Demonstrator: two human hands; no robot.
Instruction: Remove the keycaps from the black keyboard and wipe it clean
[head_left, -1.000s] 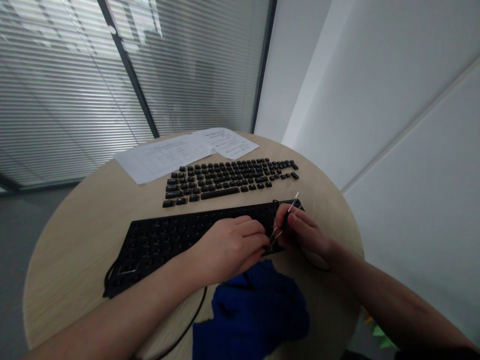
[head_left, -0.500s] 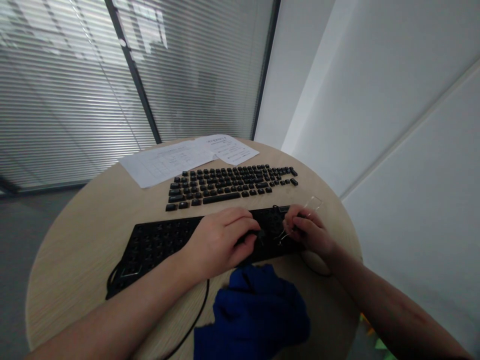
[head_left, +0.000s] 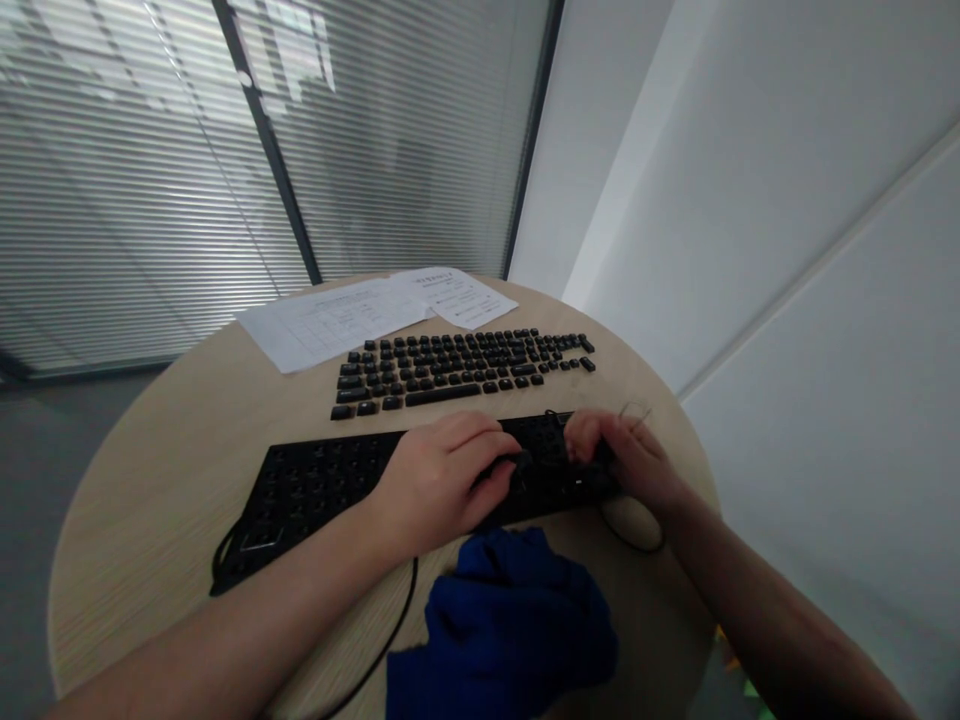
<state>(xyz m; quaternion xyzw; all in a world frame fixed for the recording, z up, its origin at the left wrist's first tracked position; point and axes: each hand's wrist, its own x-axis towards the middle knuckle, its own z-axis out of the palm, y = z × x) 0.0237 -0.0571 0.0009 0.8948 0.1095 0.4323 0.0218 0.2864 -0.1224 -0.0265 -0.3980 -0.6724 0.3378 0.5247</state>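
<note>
A black keyboard (head_left: 330, 480), its keycaps off on the visible left part, lies slantwise on the table in front of me. My left hand (head_left: 450, 475) rests over its middle, thumb and fingers closed round something small and dark that I cannot make out. Over the right end, my right hand (head_left: 619, 445) is curled round a wire keycap puller (head_left: 636, 410); thin wire sticks out behind the fingers, and the rest is hidden. Behind the keyboard, removed black keycaps (head_left: 457, 365) stand in rows in keyboard order.
Printed paper sheets (head_left: 337, 320) lie at the back of the round wooden table (head_left: 150, 480). A crumpled blue cloth (head_left: 517, 620) sits in front of the keyboard. A black cable (head_left: 397, 630) runs toward me. Window blinds (head_left: 150, 200) and a white wall (head_left: 787, 200) stand beyond.
My right hand has turned, so the puller's wire ends no longer show over the keyboard. My left hand has stayed almost in place.
</note>
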